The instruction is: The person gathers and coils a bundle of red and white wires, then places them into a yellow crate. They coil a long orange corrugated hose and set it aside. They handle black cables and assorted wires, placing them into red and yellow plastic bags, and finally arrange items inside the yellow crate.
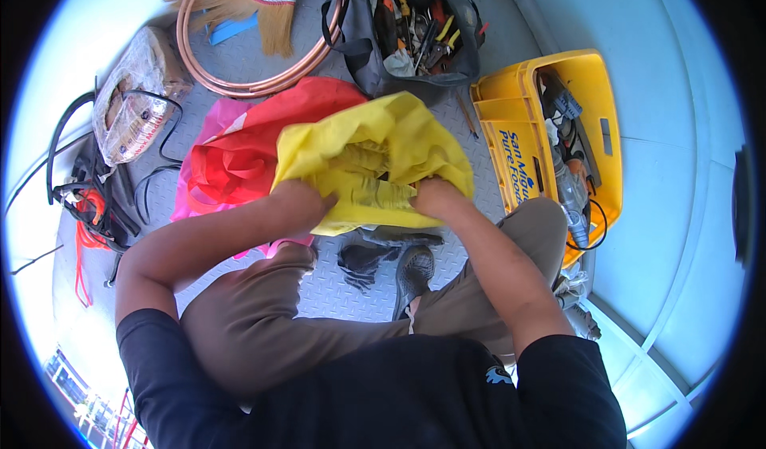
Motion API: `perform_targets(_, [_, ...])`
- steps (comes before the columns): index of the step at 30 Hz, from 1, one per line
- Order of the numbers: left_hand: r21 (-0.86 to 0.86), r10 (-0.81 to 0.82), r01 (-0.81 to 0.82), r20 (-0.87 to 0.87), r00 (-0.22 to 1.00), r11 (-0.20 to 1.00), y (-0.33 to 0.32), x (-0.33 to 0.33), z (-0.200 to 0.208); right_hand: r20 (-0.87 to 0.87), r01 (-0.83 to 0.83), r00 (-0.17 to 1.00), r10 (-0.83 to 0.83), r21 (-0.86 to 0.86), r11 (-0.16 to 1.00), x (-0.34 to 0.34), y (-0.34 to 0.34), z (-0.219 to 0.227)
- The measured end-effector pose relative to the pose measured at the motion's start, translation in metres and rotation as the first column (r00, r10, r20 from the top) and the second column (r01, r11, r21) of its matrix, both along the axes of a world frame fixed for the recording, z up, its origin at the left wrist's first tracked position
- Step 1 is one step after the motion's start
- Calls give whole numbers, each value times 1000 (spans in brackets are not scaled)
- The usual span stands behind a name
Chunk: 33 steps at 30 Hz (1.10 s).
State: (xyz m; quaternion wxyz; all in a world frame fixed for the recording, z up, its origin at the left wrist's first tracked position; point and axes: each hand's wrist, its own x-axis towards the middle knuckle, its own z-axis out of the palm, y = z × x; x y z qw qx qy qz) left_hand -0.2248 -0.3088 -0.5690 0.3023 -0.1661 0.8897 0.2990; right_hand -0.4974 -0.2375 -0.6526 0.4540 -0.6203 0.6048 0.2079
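A yellow cloth bag (423, 134) is spread in front of me, its mouth facing up. My left hand (306, 205) is closed on the near left part of its rim. At the near right part, my right hand (437, 198) grips the same rim, with some fingertips hidden inside. Through the mouth I see folds and something greyish that I cannot make out. A red cloth bag (239, 162) lies partly under the yellow one, on top of a pink cloth (185, 190).
Black gloves (367, 264) lie near my dark shoe (413, 273). A yellow crate (511, 122) with tools stands right, a grey tool bag (363, 66) far. Copper tubing (185, 46) and a broom (275, 10) are far left; a wrapped bundle (132, 122) and orange cord (82, 261) lie left.
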Motion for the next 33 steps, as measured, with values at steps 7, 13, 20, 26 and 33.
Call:
perform_targets(7, [138, -341, 312, 329, 881, 940, 10, -10, 55, 116, 224, 971, -210, -117, 968, 9, -8, 21])
perform_targets(13, [-63, -208, 199, -267, 941, 978, 8, -13, 52, 570, 840, 482, -666, -85, 535, -23, -38, 5])
perform_targets(20, [-69, -153, 154, 19, 988, 986, 14, -17, -9, 181, 524, 839, -514, -13, 851, -19, -4, -42])
perform_targets(26, [59, -370, 370, 302, 879, 927, 5, -21, 2, -234, 218, 940, -250, -152, 964, -10, 34, -55])
perform_targets(33, [308, -316, 244, 208, 926, 919, -8, -31, 42, -292, 35, 956, 27, 204, 978, -25, 23, -65])
